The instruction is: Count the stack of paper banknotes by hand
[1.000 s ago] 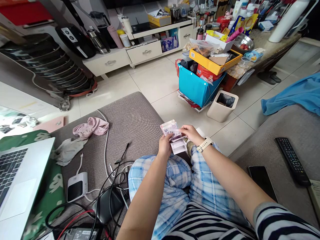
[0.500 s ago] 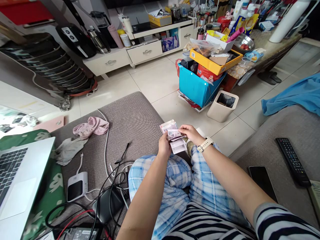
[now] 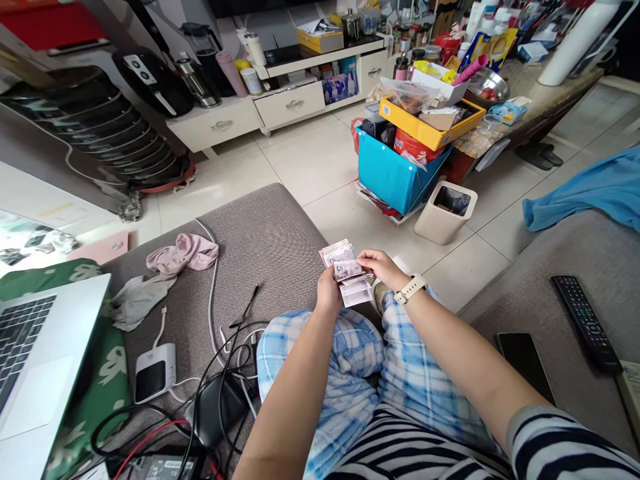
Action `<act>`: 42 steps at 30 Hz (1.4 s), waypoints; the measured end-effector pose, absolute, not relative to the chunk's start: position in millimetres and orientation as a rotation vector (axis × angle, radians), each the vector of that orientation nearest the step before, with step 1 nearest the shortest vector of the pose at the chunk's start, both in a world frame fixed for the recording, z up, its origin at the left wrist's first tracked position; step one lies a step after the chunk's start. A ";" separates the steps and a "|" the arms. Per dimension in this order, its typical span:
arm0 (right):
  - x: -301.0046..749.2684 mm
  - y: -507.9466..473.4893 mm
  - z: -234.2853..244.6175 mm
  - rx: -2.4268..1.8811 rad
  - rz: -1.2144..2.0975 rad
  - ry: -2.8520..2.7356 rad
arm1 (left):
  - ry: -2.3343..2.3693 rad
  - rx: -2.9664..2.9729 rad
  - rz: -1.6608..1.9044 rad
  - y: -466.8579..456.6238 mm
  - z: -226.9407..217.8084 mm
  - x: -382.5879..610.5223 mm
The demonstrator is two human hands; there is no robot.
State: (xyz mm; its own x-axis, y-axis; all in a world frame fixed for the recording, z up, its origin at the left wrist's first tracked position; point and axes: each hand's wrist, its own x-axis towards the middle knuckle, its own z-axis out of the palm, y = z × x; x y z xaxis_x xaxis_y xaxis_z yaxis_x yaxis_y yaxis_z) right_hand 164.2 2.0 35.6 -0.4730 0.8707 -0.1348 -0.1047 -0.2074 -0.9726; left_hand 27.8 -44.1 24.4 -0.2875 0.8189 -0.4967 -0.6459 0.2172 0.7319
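Observation:
Above my knees, a small fanned bundle of banknotes (image 3: 347, 269) is between my two hands. My left hand (image 3: 329, 289) is closed on its left side, thumb on top. My right hand (image 3: 381, 265) pinches the right end of the top note, which carries a large 5. More notes stick out beyond the top one at the upper left, and others hang below it, showing pale printed faces. A cream watch (image 3: 411, 289) is on my right wrist. How many notes there are cannot be made out.
I sit on a grey sofa (image 3: 260, 227). Tangled cables (image 3: 235, 353), a white device (image 3: 155, 373) and a laptop (image 3: 35, 360) lie to the left. A phone (image 3: 525, 360) and a remote (image 3: 586, 323) are at right. Ahead stand a beige bin (image 3: 440, 223) and a blue box (image 3: 395, 177).
The top note has shifted slightly and lies flatter, and the notes beneath it show more layered edges. Both hands stay in nearly the same place.

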 end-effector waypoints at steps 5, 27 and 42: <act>165.0 1.4 38.2 -0.956 1.786 -1.349 | 1.122 0.167 1.419 -44.0 24.3 27.8; 164.1 8.9 13.1 -1.207 1.544 -1.421 | 1.101 0.241 1.425 -46.5 23.1 27.5; 164.2 9.1 14.4 -1.174 1.537 -1.456 | 1.087 0.189 1.426 -44.3 19.4 27.0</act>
State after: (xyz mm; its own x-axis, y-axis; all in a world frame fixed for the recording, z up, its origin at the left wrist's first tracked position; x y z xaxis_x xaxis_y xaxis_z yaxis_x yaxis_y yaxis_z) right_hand 164.2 9.1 14.4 -0.3395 0.9298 -0.1422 0.0922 -0.1176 -0.9888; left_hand 27.0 -44.3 19.4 -0.2164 0.8475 -0.4847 -0.6918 0.2172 0.6887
